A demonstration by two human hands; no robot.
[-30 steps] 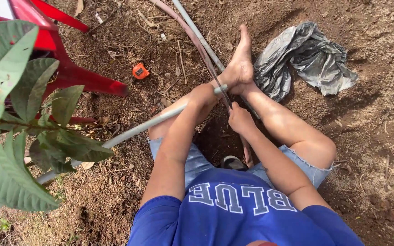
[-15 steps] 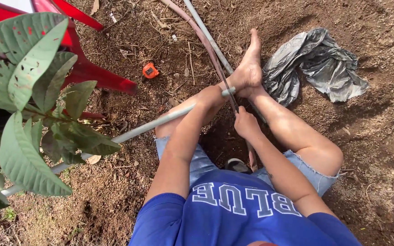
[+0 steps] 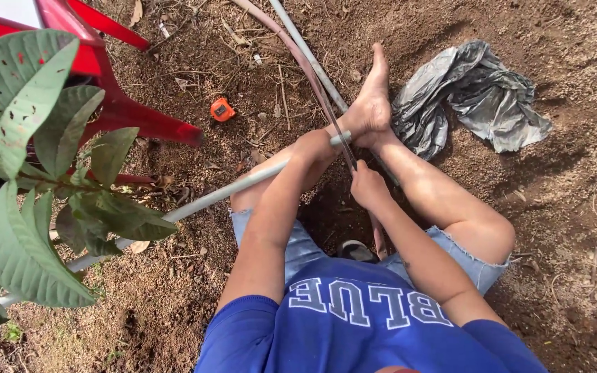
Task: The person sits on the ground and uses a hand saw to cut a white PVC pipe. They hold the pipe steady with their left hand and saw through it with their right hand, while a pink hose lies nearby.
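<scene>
I sit on bare soil in a blue shirt and denim shorts, with my bare foot [image 3: 371, 103] stretched ahead. My left hand [image 3: 316, 146] grips a long grey pipe [image 3: 222, 193] near its end; the pipe runs down-left past the plant. My right hand [image 3: 367, 188] is closed on a thin dark blade or rod [image 3: 333, 128] that crosses the pipe's end just in front of the foot. Beneath the hands lies a dark hole in the soil [image 3: 326, 217].
A crumpled grey plastic sheet [image 3: 475, 97] lies right of the foot. A second grey pipe [image 3: 305, 48] and a reddish hose [image 3: 281, 38] run up to the top edge. An orange tape measure [image 3: 222, 109], a red plastic chair [image 3: 129, 114] and a leafy plant [image 3: 36, 173] are at the left.
The view has shifted slightly. Both hands keep their grips and stay at the pipe's end beside the foot; no clear movement of the pipe.
</scene>
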